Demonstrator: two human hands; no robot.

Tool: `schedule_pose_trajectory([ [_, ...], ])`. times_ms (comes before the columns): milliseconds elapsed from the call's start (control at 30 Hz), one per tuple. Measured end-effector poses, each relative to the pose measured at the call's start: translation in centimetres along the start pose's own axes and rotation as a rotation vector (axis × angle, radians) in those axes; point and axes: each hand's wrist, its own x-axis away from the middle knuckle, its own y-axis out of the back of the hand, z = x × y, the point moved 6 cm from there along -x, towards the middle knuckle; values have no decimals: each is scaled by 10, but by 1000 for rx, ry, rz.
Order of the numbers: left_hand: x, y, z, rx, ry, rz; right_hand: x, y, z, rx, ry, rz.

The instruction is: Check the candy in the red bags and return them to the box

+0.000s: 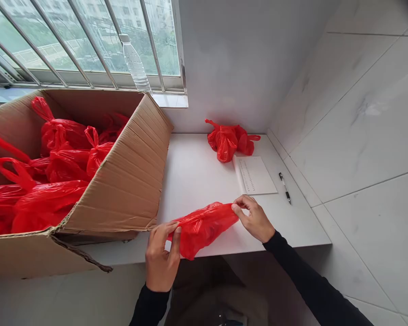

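Observation:
A red plastic bag (206, 226) is stretched sideways between my two hands, over the front edge of the white table (197, 181). My left hand (163, 253) pinches its left end between thumb and fingers. At the other end, my right hand (253, 217) grips the bag's right corner with thumb and fingertips. The bag looks thin and crumpled; whether anything lies inside I cannot make out. Beyond my right hand lies an open notebook (260, 176) with rows of small writing.
On the left stands a big open cardboard box (122, 181) holding several knotted red bags (68, 163). More red bags (229, 140) sit against the back wall. A pen (284, 188) lies right of the notebook. A clear plastic bottle (135, 65) stands on the windowsill behind the box.

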Motion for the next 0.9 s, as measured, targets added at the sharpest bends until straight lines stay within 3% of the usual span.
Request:
schedule_pose_trajectory([
  [200, -6, -9, -18, 22, -37, 75, 3, -16, 23, -93, 16, 191],
  [300, -3, 4, -15, 73, 1, -5, 2, -5, 18, -214, -63, 63],
  [367, 4, 17, -9, 131, 100, -49, 8, 8, 7, -352, -157, -43],
  [467, 17, 28, -9, 291, 238, -16, 20, 17, 4, -469, -218, -47],
  [533, 20, 31, -21, 346, 215, 37, 27, 17, 13, -450, -214, 13],
  [600, 18, 33, -41, 338, 98, 89, 31, 16, 24, -390, -189, 52],
  [700, 12, 40, -61, 380, 12, 131, 31, 18, 37, -357, -172, 38],
  [833, 6, 51, -55, 556, 124, 145, 30, 24, 43, -391, -204, 16],
  [900, 6, 54, -49, 649, 113, 174, 30, 29, 43, -427, -203, -5],
])
